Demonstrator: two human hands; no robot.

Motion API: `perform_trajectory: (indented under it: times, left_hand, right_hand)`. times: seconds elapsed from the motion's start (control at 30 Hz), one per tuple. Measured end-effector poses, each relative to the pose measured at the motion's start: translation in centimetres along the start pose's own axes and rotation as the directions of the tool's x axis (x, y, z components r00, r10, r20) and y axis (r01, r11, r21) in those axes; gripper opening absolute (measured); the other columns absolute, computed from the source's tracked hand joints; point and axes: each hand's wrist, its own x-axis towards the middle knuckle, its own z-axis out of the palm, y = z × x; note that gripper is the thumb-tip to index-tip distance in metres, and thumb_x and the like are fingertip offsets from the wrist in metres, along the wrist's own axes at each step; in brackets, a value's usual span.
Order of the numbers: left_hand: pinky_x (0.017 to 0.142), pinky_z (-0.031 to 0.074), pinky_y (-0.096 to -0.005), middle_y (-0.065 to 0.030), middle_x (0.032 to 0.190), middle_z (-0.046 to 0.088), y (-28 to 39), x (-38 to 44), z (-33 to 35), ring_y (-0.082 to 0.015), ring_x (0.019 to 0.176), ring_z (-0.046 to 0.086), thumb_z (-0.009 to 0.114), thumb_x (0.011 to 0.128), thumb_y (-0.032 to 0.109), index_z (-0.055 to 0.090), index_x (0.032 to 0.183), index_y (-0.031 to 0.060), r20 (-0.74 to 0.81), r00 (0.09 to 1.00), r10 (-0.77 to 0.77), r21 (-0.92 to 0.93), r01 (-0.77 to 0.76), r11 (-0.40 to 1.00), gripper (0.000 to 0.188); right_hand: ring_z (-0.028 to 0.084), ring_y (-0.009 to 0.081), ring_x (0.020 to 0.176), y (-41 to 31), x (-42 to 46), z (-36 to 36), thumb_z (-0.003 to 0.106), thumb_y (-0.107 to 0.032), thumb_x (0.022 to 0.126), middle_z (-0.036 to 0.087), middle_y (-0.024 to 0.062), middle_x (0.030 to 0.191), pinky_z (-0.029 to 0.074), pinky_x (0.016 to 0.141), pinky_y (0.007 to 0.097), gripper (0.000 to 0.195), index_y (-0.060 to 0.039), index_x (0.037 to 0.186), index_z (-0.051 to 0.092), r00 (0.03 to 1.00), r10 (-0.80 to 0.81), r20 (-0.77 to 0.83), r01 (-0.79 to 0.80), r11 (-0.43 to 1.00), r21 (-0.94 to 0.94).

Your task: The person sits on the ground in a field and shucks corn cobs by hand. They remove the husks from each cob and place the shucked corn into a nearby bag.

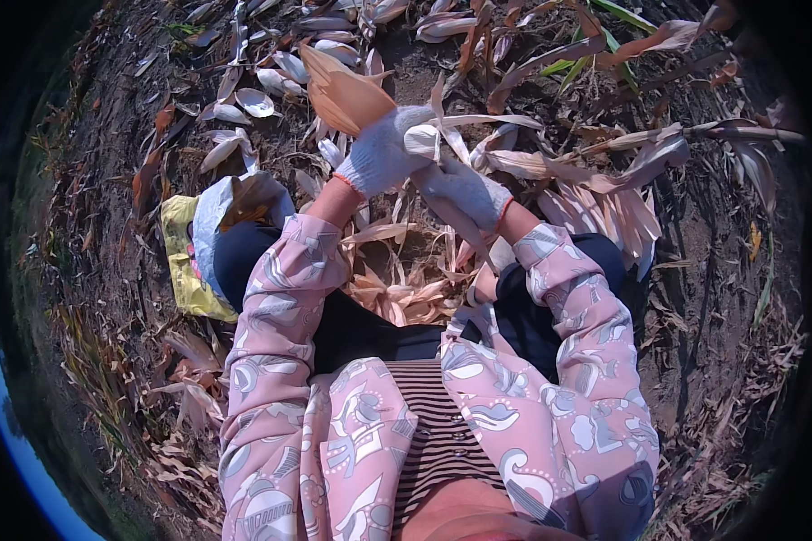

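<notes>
Both my hands wear white knit gloves with red-orange cuffs and meet in front of me. My left hand [386,150] is closed around a bundle of dry corn husk leaves [348,95], which fan out above it to the upper left. Between the hands shows a pale husk-covered end [422,142], which my left thumb side touches. My right hand [465,188] is closed on the lower part of this husk piece, and a long dry leaf hangs below it. What the fingers cover inside is hidden. Loose peeled husks [399,301] lie on the ground between my legs.
A yellow and white woven sack [193,264] stands by my left knee. Several husk-covered ears [281,81] lie on the soil ahead. A pile of husk leaves [605,220] is by my right knee, and dry corn stalks [710,132] lie at the right.
</notes>
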Motion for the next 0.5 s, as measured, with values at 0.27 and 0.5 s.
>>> perform_trajectory:
  times: [0.27, 0.5]
  left_hand:
    - [0.084, 0.051, -0.0334, -0.0123, 0.106, 0.067, 0.0, -0.3, 1.0, -0.0226, 0.094, 0.065, 0.065, 0.083, 0.013, 0.065, 0.112, 0.0041, 0.117, 0.992, 0.054, -0.233, -0.025, 0.972, 0.030]
    - [0.075, 0.050, -0.0258, -0.0042, 0.092, 0.068, 0.2, 0.0, 0.3, -0.0106, 0.084, 0.061, 0.053, 0.088, 0.008, 0.065, 0.106, 0.0021, -0.037, 0.972, -0.233, -0.483, 0.187, 0.855, 0.023]
  right_hand:
    - [0.045, 0.0270, 0.129, -0.4, -0.4, 0.0, 0.059, -0.030, 0.088, 0.050, 0.0178, 0.134, 0.033, 0.108, 0.0327, 0.062, 0.0018, 0.138, 0.040, 0.938, -0.312, 0.149, 0.337, 0.920, -0.198]
    - [0.057, 0.0413, 0.111, -1.7, -1.0, 1.5, 0.068, -0.029, 0.077, 0.058, 0.0275, 0.118, 0.045, 0.093, 0.0434, 0.065, -0.0002, 0.130, 0.043, 0.971, -0.176, -0.161, 0.028, 0.755, -0.655]
